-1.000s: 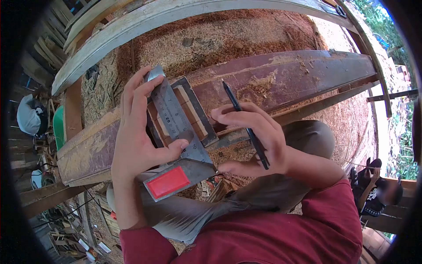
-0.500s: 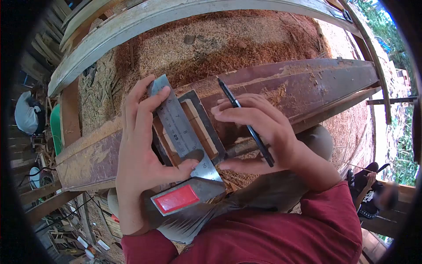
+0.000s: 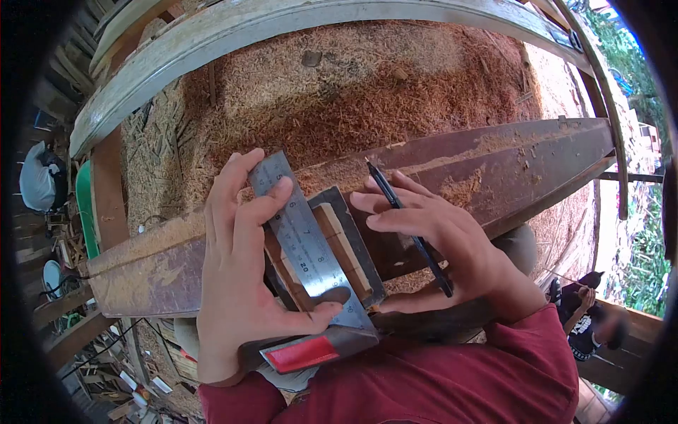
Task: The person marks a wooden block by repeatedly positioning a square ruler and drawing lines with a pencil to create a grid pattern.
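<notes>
My left hand (image 3: pixel 247 261) is closed around a steel try square, its fingers at the blade's far end and its thumb near the corner. The square's ruled blade (image 3: pixel 305 237) lies slantwise over a block with dark sides (image 3: pixel 357 244) and pale wooden strips on top. Thin lines cross these strips. Nearest my body is the square's stock (image 3: pixel 304 352), which has a red panel. To the right, a black pencil (image 3: pixel 402 215) rests between the fingers of my right hand (image 3: pixel 448 237), its tip pointing up and away from the block.
A long reddish-brown plank (image 3: pixel 530 166) runs across beneath the block, dusted with sawdust. Wood shavings (image 3: pixel 318 92) cover the ground beyond it. A pale curved beam (image 3: pixel 282 32) spans the far side. At the right edge, another person (image 3: pixel 590 321) sits.
In the picture, both hands, the square and the block sit slightly lower and further right. The stock's red panel looks narrower. Both hands keep hold of the same things.
</notes>
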The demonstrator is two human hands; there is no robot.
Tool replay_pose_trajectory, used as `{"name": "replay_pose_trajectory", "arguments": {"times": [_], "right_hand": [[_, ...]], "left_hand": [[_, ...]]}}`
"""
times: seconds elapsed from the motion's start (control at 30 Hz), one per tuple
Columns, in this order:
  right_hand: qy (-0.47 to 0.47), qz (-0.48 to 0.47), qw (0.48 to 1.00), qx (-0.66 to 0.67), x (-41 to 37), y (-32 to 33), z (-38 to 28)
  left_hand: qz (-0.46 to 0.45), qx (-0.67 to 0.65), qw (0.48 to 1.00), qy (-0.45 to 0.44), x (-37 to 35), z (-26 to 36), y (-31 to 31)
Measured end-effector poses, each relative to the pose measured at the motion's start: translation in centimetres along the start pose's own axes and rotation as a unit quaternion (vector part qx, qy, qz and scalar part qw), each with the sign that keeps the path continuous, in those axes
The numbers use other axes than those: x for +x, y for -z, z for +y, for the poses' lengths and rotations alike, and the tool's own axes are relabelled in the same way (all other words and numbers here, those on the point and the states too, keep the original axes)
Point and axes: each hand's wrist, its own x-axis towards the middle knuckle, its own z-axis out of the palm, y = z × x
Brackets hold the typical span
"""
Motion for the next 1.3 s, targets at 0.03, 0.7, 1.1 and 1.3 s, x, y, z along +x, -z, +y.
{"name": "replay_pose_trajectory", "arguments": {"times": [0.03,0.7,1.1,1.3], "right_hand": [[-0.005,0.003,1.000,0.008,0.0,0.0,0.1],[-0.024,-0.017,0.999,0.033,0.3,0.3,0.1],[0.049,0.057,0.997,0.020,-1.2,-1.3,1.3],[0.045,0.066,0.997,-0.003,-1.3,-1.6,0.4]], "left_hand": [[-0.001,-0.007,1.000,0.003,0.0,-0.1,0.0],[-0.024,0.020,1.000,0.002,0.0,-0.4,0.3],[-0.002,0.042,0.999,-0.031,-0.5,-0.9,-0.3],[0.004,0.062,0.997,-0.047,-0.8,-1.0,-0.4]]}}
